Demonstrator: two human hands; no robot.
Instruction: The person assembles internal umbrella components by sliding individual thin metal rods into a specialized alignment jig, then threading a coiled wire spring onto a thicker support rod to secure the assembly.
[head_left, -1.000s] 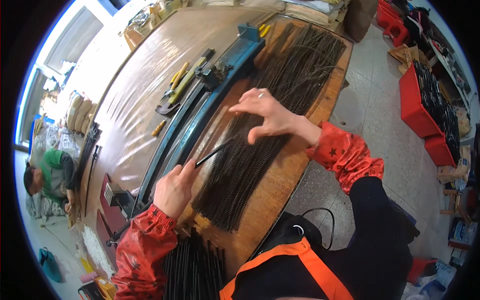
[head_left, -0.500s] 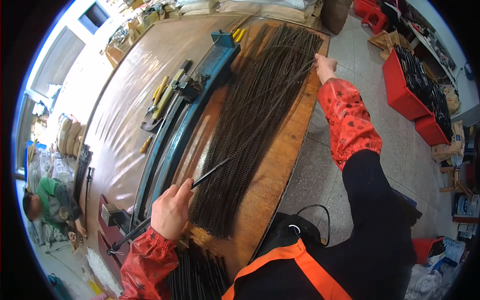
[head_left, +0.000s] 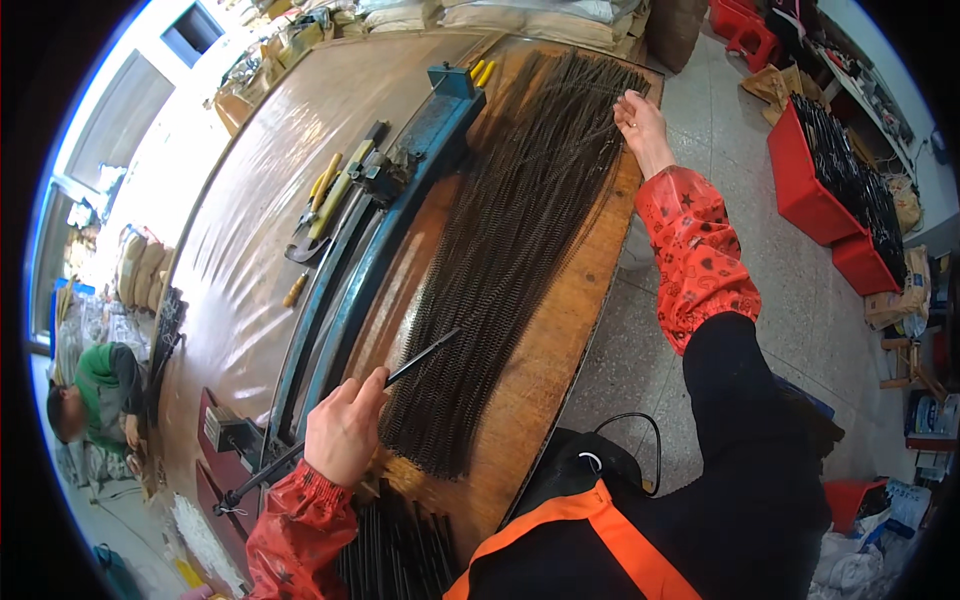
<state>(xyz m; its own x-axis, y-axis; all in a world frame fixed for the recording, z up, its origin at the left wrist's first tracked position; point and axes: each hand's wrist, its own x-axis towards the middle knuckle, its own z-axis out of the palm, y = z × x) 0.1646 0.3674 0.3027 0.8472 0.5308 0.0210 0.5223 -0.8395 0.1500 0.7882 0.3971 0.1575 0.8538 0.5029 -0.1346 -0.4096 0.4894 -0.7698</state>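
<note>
Thin black rod (head_left: 425, 357): held at its near end in the closed grip of my left hand (head_left: 345, 437), its free end pointing up and to the right over the near part of the spring pile (head_left: 510, 250). The pile, a long dark band of coiled springs, lies lengthwise on the wooden bench (head_left: 560, 340), from just beside my left hand to the far edge. My right hand (head_left: 640, 125) reaches to the far end of the pile, fingers curled down onto the springs; I cannot tell whether its grip holds any. Left of the pile, a long blue metal rail (head_left: 390, 210) runs along the bench, with yellow-handled tools (head_left: 330, 190) beside it on a shiny sheet. Red crates (head_left: 830, 180) of dark parts stand on the floor to the right. A person in green (head_left: 95, 390) crouches at far left.
</note>
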